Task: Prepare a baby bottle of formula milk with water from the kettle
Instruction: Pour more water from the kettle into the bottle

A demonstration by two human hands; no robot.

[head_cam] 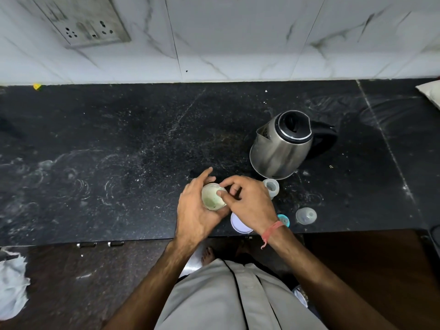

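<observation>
Dark stone tabletop [119, 139], near edge: left hand [195, 208] grips the open formula container [212, 196]; right hand [250, 201] pinches inside it, apparently scooping powder. Bottle [271, 186] stands right, before the kettle [281, 146]; next, transfer powder.

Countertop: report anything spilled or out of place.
White powdery specks and ring-shaped smears cover the black countertop, thickest left of the kettle. A yellow scrap sits at the wall edge. Nothing has tipped over.

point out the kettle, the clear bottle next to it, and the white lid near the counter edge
kettle [276, 153], head view, on its steel side.
clear bottle [271, 186], head view, on its open mouth.
white lid [238, 225], head view, on its visible top.
</observation>
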